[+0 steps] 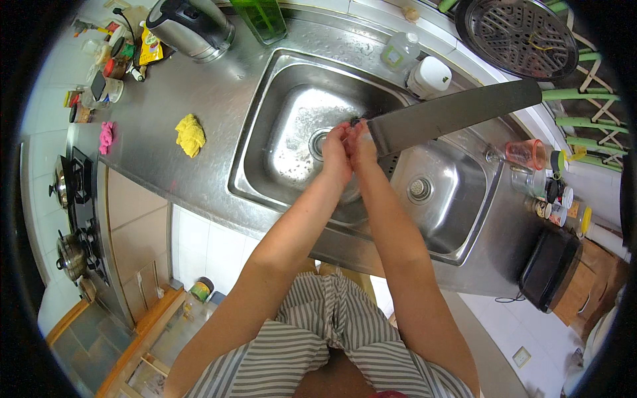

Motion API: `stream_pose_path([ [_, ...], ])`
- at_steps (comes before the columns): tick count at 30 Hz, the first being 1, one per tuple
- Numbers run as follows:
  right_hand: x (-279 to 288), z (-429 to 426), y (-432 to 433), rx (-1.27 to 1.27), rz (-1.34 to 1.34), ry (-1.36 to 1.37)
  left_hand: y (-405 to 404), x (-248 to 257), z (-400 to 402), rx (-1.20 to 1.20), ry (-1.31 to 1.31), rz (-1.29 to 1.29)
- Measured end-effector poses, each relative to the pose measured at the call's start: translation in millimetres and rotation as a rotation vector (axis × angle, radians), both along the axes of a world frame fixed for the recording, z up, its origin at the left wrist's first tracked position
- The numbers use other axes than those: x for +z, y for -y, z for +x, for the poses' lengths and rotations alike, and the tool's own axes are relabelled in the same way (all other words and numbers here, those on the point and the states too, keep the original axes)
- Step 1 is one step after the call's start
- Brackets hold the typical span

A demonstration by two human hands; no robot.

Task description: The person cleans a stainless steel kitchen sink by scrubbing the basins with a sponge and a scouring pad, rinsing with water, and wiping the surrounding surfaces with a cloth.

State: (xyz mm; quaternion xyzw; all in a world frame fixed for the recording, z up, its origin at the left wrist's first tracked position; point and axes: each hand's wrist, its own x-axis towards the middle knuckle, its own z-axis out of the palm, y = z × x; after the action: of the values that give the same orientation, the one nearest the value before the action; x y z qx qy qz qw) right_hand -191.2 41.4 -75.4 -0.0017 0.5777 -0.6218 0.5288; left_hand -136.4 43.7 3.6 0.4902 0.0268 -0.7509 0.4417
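Observation:
Over the larger basin of the steel sink (251, 129), my left hand (337, 154) and my right hand (362, 149) meet, palms facing, fingers partly hidden. A wide, flat grey metal bar (458, 112), apparently a tap spout, slants in from the upper right. Its near end comes right up to my right hand and covers part of it. A whitish patch at that end may be running water. Below my left hand, the basin's drain (318, 143) is half covered. Drops wet the basin floor. I cannot tell whether anything small lies between my hands.
Left of the sink lie a yellow cloth (190, 136) and a pink cloth (106, 137). An electric kettle (191, 27) and jars stand behind. A plastic bottle (400, 49) and a white-lidded tub (429, 77) edge the sink. A smaller basin (448, 199) adjoins on the right.

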Motion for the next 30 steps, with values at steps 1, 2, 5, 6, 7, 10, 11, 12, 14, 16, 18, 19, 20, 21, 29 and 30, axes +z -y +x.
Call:
stream_pose_path([
  [1,9.8,-1.7,0.2,-0.03,-0.002,0.058,-1.1,-6.7,1.4,-0.021,0.017,-0.02],
  [2,8.0,-5.7,0.7,-0.039,-0.001,0.123,-1.8,-12.7,2.8,-0.041,0.034,-0.04],
  [5,-0.2,-24.0,-7.4,-0.027,-0.088,0.271,-3.8,-19.2,-6.6,0.026,-0.102,-0.135],
  [6,-2.8,-31.0,-10.8,0.006,-0.175,0.36,-4.1,-17.4,-10.4,0.013,-0.11,-0.131],
  [7,12.0,-23.9,-13.9,0.013,-0.17,0.37,-2.8,-16.0,-2.6,-0.007,-0.055,-0.074],
  [10,45.0,-16.2,-30.3,0.21,-0.029,-0.039,-3.8,-18.5,0.3,-0.054,0.038,-0.01],
  [11,45.4,-15.7,-32.8,0.219,0.0,-0.197,-4.0,-20.9,-0.9,-0.074,0.078,-0.005],
  [12,48.3,-17.9,-34.8,0.221,0.029,-0.358,-4.8,-29.3,-3.6,-0.084,0.074,-0.007],
  [14,38.4,-29.2,-38.0,0.252,0.05,-0.443,-6.8,-48.9,-4.7,-0.043,0.162,-0.033],
  [16,45.3,-35.1,-41.8,0.286,0.08,-0.522,-4.8,-49.1,1.4,-0.074,0.214,-0.002],
  [18,59.0,-39.2,-49.3,0.148,0.013,-0.26,-0.7,-47.2,9.4,-0.174,0.293,0.012],
  [19,57.5,-40.3,-50.5,0.146,0.012,-0.26,0.1,-49.9,9.5,-0.176,0.293,0.01],
  [20,54.0,-41.2,-51.6,0.099,-0.006,-0.078,1.0,-53.2,9.3,-0.183,0.171,0.01],
  [21,56.8,-40.0,-49.2,0.055,-0.026,0.104,3.0,-55.1,9.8,-0.186,0.05,0.008],
  [29,32.2,-28.3,-27.2,0.349,-0.084,-0.834,-1.0,-31.4,-19.0,-0.264,-0.361,0.004],
  [30,27.6,-34.0,-24.0,0.397,-0.043,-0.917,-3.5,-16.4,-26.1,-0.256,-0.288,0.035],
])
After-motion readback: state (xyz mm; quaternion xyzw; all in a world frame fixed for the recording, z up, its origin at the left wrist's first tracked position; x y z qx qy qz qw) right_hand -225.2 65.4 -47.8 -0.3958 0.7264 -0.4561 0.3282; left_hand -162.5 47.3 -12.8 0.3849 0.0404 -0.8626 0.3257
